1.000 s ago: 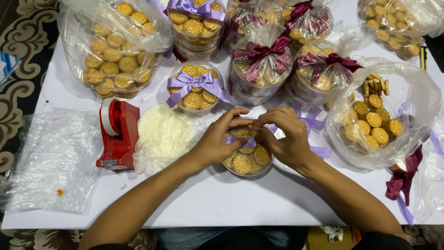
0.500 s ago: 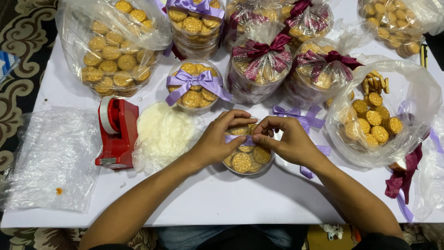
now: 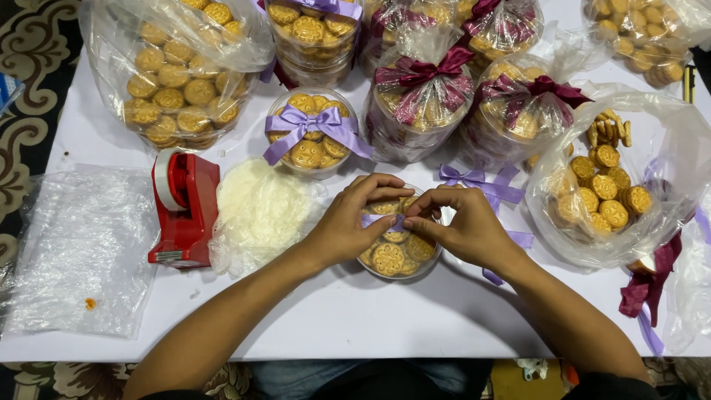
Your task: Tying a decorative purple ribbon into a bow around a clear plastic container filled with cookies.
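I've got L hand (image 3: 348, 230) & R hand (image 3: 466, 230) each w/ grip pinching the purple ribbon (image 3: 385, 220) atop the clear cookie tub (image 3: 396, 255) at counter (image 3: 333, 311) centre, bow not yet formed, while another tub (image 3: 311, 133) behind sits bowed.

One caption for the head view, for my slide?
Both hands pinch a purple ribbon over a round cookie tub.

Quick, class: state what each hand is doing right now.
Left hand: closed, pinching the lilac ribbon on the cookie tub.
Right hand: closed, pinching the same ribbon.
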